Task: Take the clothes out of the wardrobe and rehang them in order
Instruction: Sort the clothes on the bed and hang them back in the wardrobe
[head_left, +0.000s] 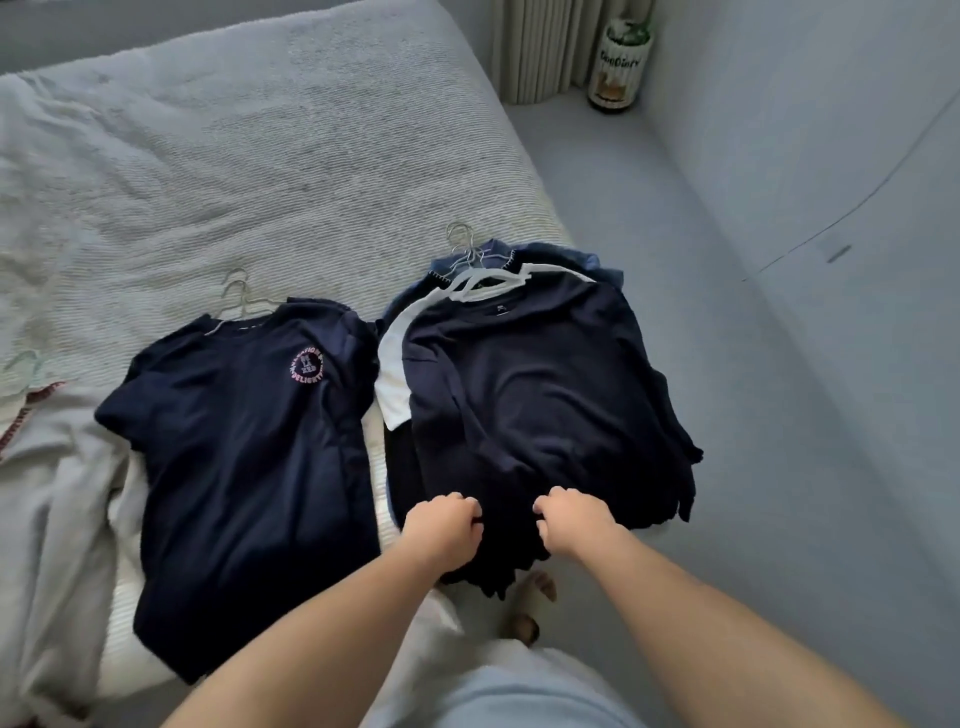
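Hands, left hand and right hand, both pinch the near hem of the top navy shirt on the right pile, probably tugging it flat for sorting.

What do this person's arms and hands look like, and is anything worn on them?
Both arms are bare from the bottom of the picture to the fingers: no sleeves show. The left hand and right hand have no gloves, and I can see no watch, bracelet or ring on the parts that show. No markings stand out. Lower down, light, pale clothing covers the person's body.
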